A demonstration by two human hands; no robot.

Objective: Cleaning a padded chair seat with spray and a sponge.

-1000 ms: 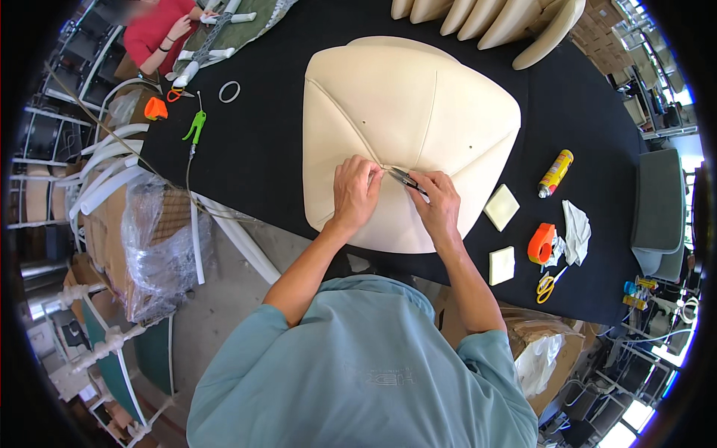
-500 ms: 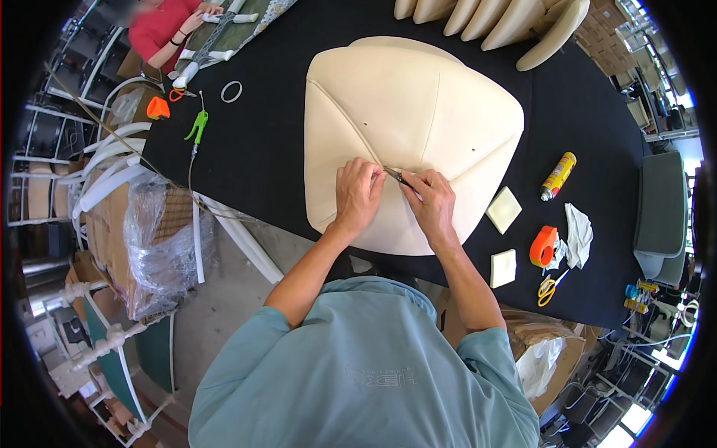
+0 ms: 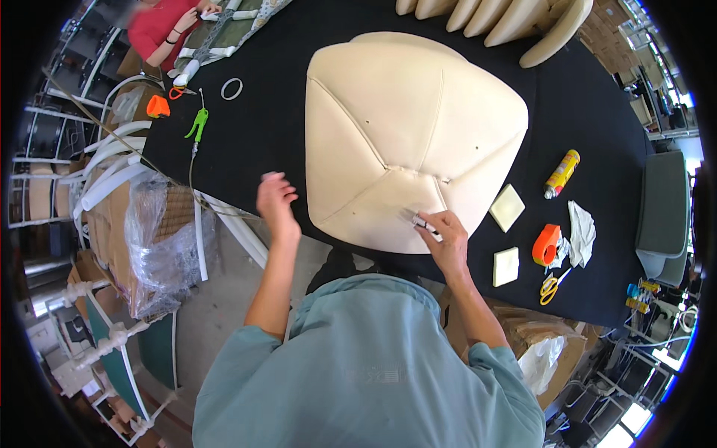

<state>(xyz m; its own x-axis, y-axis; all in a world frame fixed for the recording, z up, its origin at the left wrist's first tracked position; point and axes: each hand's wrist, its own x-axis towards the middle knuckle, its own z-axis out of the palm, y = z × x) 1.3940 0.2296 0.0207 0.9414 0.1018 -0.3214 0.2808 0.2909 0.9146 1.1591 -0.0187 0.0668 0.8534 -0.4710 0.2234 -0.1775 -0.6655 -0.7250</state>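
A cream leather-like seat shell cover [image 3: 396, 97] with stitched seams lies on the black-covered table, its padded form broad at the far side. My right hand [image 3: 447, 237] is over its near right part, closed on a small pointed metal tool [image 3: 423, 222] that resembles thread snips, smeared by motion. To the left of the cover, my left hand [image 3: 278, 205] is raised off it; motion blurs its fingers, so whether they hold anything is unclear. Seams meet near the middle of the cover, where a short puckered line runs across.
Right of the cover lie two cream foam pads [image 3: 508, 208], a yellow spray can [image 3: 562, 174], an orange tape dispenser [image 3: 546, 244] and yellow-handled scissors [image 3: 550, 290]. A green air gun [image 3: 197, 125] lies left. Cream shells [image 3: 515, 22] stand far right; a co-worker [image 3: 160, 33] is far left.
My left hand has left the middle seam and swung off to the left. My right hand has drawn back toward me with the metal tool. The cover has barely shifted in view.
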